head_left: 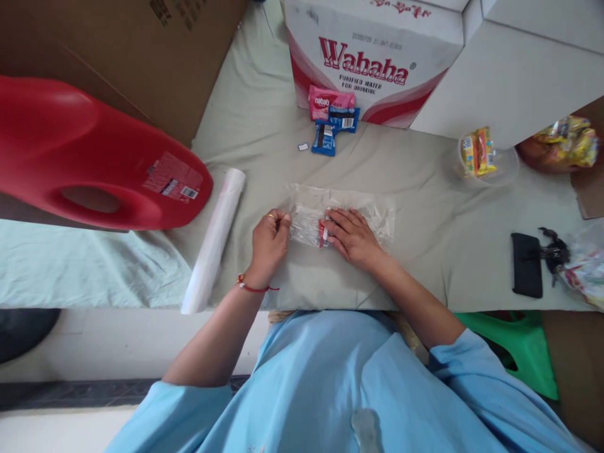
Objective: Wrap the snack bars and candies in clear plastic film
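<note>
So the big stuff first: a grey-green table cloth covers everything, with a fat red jug lying on its side far left and a Wahaha water box at the back. A white roll lies just left of the person's arms.

Right in front of them is a clear bag, flat on the cloth, long axis running left to right. The left hand is closed in a pinch on the bag's left end. The right hand lies flat on top with fingers stretched, pressing rather than gripping. Under its fingertips, inside the bag, sits a small red packet, so the right hand is the nearer one. Some pink and blue wafer packs sit well apart, by the box.
</note>
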{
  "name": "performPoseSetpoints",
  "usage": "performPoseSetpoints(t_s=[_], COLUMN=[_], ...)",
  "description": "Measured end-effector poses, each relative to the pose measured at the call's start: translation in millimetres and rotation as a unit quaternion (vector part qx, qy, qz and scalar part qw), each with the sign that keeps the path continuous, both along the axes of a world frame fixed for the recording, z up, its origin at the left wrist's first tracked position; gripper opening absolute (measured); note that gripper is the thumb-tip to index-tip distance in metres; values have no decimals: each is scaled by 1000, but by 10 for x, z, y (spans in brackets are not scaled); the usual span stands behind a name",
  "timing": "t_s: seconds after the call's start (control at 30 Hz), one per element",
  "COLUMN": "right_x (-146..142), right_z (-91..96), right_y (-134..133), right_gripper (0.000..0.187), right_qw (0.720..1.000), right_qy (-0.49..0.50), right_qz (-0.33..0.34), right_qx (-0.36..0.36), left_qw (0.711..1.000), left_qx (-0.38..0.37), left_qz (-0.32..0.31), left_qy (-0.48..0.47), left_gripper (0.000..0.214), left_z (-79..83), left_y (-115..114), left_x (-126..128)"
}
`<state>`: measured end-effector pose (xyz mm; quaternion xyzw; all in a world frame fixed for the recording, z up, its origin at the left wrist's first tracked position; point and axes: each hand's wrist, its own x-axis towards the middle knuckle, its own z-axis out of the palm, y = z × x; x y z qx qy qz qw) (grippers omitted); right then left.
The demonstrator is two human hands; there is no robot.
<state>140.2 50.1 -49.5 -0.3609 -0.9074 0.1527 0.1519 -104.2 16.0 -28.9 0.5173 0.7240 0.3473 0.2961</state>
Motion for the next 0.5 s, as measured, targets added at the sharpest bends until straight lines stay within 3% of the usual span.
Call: performPoseSetpoints(t_s=[0.23,0.4,0.5], right_x=[-6,-15,-11], right_z=[15,23,21], right_y=[-13,-21,-25], right_gripper=[46,45,45], right_qw=[1000,1000,1000], right_qy=[4,1,-2], right_qz=[0,4,4], right_qx=[-10,2,0], left_qw=[996,990,982], left_qx=[25,-43,-68], left_qz=[-6,-17,-38], left_qy=[-82,-130,-174], left_gripper=[25,25,38], left_z=[51,100,113], left_y=[-48,45,92], left_x=[82,115,80])
